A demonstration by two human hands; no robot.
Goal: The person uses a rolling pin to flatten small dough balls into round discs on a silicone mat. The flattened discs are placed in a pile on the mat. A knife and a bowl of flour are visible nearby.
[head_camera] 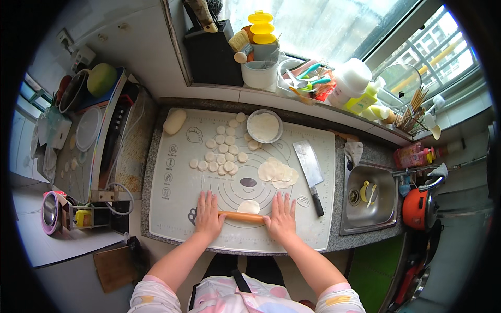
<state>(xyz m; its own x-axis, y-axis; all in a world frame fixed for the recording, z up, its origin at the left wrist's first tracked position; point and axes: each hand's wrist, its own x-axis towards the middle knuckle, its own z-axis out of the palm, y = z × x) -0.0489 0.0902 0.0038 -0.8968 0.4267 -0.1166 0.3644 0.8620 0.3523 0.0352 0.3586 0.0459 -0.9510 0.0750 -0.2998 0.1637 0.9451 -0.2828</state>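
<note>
My left hand and my right hand lie palm down, fingers spread, at the two ends of a wooden rolling pin. Just beyond the pin is a thin dough round, its near edge against or under the pin. All rest on a printed pastry mat. Farther off are several small dough discs, a fanned pile of rolled dough wrappers, and a bowl of flour. A larger lump of dough sits at the far left corner. A cleaver lies to the right.
A steel sink holding a yellow utensil is on the right, with an orange pot past it. A knife block, containers and bottles stand along the windowsill. A shelf unit borders the counter's left side.
</note>
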